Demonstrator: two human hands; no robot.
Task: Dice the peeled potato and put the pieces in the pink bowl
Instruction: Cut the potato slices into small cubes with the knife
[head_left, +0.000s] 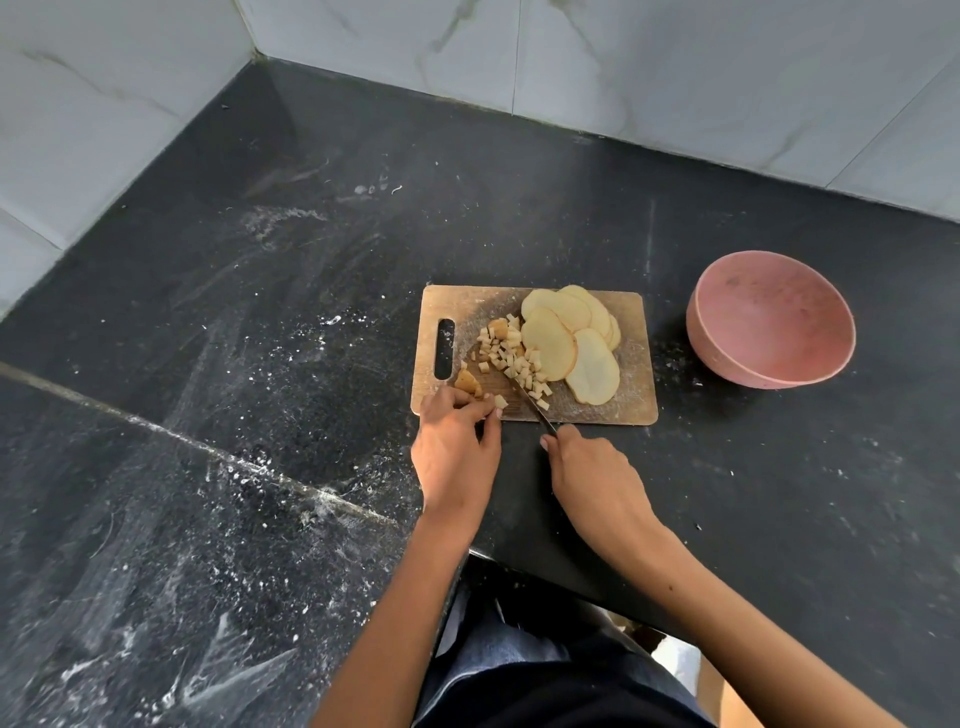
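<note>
A wooden cutting board (631, 410) lies on the black counter. Several flat potato slices (571, 338) overlap on its right half. A heap of small diced pieces (511, 356) sits left of them. My left hand (454, 452) is at the board's near left corner, fingers curled and pinching small potato pieces (493, 402), with a browner end piece (467, 383) just beyond it. My right hand (592, 478) grips a knife (535, 405) whose blade points up-left into the dice. The pink bowl (769, 327) stands right of the board and looks empty.
The black stone counter (285, 312) is dusted with white specks and has a seam running across its left side. White marble-tiled walls (675, 78) close the corner behind. The counter's front edge is just below my hands.
</note>
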